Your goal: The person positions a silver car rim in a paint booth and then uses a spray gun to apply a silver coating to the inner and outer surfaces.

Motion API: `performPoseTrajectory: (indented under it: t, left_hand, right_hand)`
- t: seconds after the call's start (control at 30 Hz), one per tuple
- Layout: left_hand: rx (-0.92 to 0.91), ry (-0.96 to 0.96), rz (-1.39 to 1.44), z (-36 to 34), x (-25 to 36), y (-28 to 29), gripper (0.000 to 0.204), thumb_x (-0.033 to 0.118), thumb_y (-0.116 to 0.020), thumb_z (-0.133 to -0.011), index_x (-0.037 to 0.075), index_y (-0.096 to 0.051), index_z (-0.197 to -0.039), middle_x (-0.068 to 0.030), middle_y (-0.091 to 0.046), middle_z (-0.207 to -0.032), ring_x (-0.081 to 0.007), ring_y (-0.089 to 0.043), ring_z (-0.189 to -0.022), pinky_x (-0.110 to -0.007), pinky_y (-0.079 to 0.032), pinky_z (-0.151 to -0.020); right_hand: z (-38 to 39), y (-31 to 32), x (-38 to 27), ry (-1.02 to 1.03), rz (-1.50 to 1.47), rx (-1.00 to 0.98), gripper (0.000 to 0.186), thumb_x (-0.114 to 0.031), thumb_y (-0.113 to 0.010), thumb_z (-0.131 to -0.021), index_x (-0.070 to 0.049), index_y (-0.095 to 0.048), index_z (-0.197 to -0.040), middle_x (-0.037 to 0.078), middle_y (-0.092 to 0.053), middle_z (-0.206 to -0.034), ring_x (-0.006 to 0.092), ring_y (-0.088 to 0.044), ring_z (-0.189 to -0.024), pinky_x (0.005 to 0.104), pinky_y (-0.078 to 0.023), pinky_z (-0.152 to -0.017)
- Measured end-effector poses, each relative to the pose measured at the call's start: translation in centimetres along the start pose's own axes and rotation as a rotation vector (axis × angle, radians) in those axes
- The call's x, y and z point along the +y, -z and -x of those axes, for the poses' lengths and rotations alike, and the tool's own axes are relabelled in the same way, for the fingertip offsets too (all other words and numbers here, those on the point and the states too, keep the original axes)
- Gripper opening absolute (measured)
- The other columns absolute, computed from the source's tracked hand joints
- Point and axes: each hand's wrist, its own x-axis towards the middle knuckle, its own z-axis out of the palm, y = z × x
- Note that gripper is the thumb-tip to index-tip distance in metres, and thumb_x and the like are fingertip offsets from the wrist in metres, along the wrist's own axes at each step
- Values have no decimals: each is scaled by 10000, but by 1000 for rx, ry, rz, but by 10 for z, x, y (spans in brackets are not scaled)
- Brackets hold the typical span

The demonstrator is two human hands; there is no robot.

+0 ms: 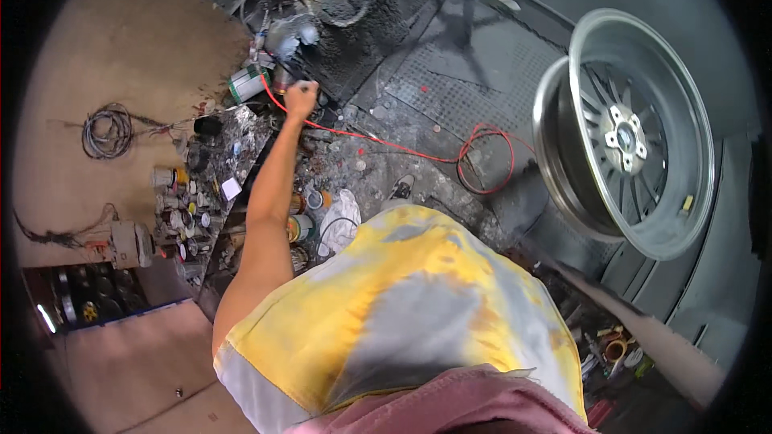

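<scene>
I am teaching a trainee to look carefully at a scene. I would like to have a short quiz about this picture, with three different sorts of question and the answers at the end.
1. Multiple choice: what colour is the thin hose that runs past the hand and makes a loop nearer the wheel?
A) blue
B) red
C) white

2. True or false: in the picture, the wheel is to the right of the hand.

3. Fill in the missing word: the only hand in view is the person's ____ hand.

Key:
1. B
2. True
3. left
</scene>
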Motion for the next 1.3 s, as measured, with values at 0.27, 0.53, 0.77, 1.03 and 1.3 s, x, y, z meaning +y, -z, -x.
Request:
performPoseTrajectory:
  t: [0.27, 0.53, 0.77, 1.03, 1.3]
  left_hand:
    - [104, 442, -220, -176, -148, 61, 717, 570, -782, -773, 39, -674, -1243, -231, -702, -1210, -393, -651, -1174, -444, -495, -1021]
    - [-105, 461, -67, -256, -208, 25, 931, 758, -753, -723, -22, -687, -1226, -275, -682, -1247, -432, -616, -1227, -470, -460, -1047]
    - [-180, 408, 281, -263, -191, 24, 745, 698, -694, -857, -15, -763, -1064, -143, -735, -933, -247, -668, -920, -373, -490, -880]
    - [-114, 298, 310, -235, -96, 47, 608, 581, -702, -918, -26, -722, -923, -51, -637, -764, -156, -565, -748, -342, -467, -741]
    - [-209, 240, 886, -86, 159, 42, 343, 421, -715, -977, 84, -651, -960, 79, -475, -668, -28, -404, -546, -234, -288, -486]
  right_hand:
    - [39, -76, -105, 225, 80, -32, 394, -387, -614, -988, -25, -757, -928, 93, -716, -780, 195, -657, -744, 372, -512, -722]
    - [71, -146, -225, 446, 299, 38, 316, -285, -652, -993, 5, -735, -901, 47, -625, -643, 132, -558, -617, 351, -449, -588]
    - [102, -201, -463, 629, 314, -151, 402, -349, -627, -991, 38, -621, -883, 193, -604, -714, 275, -584, -672, 428, -468, -674]
    - [143, -235, -642, 1119, 232, -187, 316, -293, -675, -964, 20, -641, -931, 205, -595, -866, 364, -592, -789, 458, -468, -729]
    - [227, -176, -715, 1527, -38, 319, 509, -358, -774, -895, 50, -675, -1183, 213, -629, -1029, 367, -656, -919, 450, -536, -823]
